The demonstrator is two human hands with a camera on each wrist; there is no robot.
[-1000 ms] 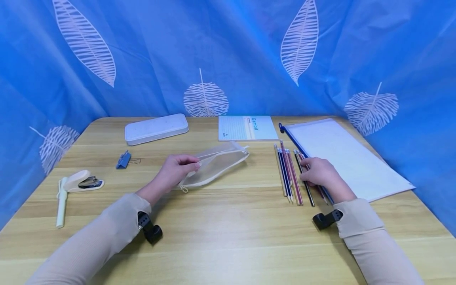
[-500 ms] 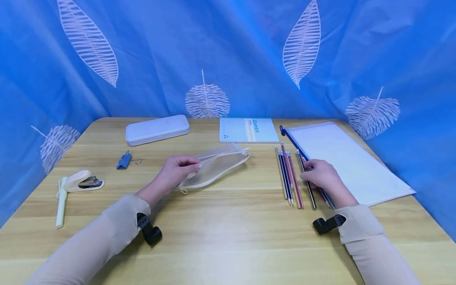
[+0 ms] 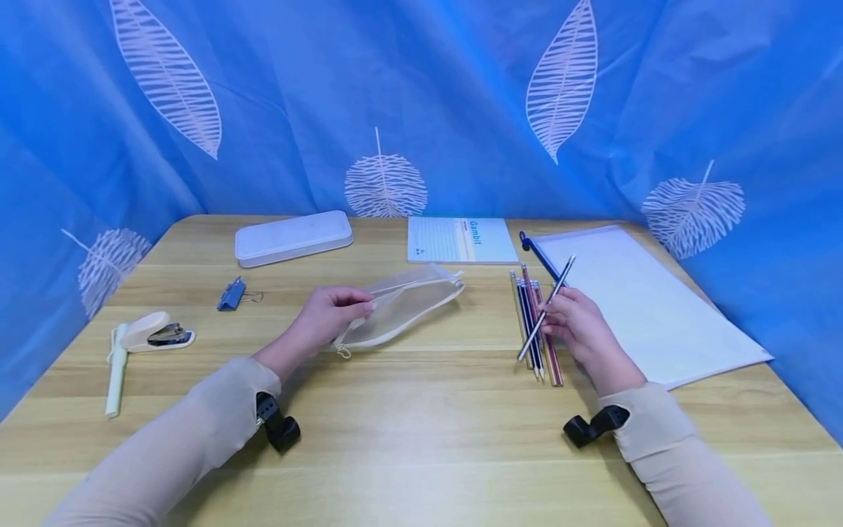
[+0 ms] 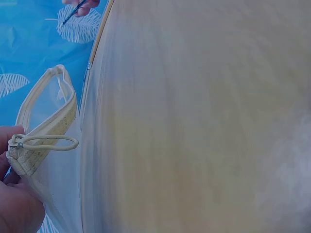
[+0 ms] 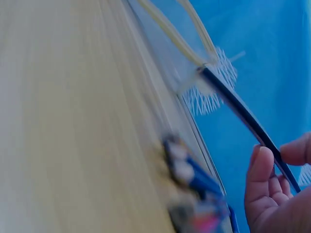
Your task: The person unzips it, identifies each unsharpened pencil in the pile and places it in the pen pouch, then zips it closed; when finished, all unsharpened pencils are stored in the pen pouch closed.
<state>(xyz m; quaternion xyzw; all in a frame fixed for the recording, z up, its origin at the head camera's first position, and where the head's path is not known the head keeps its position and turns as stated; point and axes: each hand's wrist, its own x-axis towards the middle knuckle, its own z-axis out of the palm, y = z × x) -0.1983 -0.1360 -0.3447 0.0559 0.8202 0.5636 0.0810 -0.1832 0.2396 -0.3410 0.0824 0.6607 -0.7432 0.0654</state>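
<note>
My left hand [image 3: 332,315] pinches the near left end of a translucent zip pouch [image 3: 402,311]. The pouch's mouth gapes, and its cream zip edge with a looped pull [image 4: 48,141] shows in the left wrist view. A dark pencil [image 3: 562,274] is held between the thumb and fingers of my right hand [image 3: 582,326], tilted and raised over the table. In the right wrist view this pencil [image 5: 238,107] points up and left, its end overlapping the pouch. Just left of that hand lies a group of several pencils [image 3: 529,322], blue, red-striped and pale.
A white document pouch [image 3: 648,307] with a blue zip lies at right. Toward the back are a notebook [image 3: 454,240] and a white case [image 3: 294,238]. On the left sit a blue binder clip [image 3: 231,294], a white stapler [image 3: 154,333] and a pale green stick [image 3: 115,377].
My right hand has lifted a dark pencil off the table and turned it, moving slightly left. The dark pencil beside the group no longer shows there. My left hand stays on the pouch.
</note>
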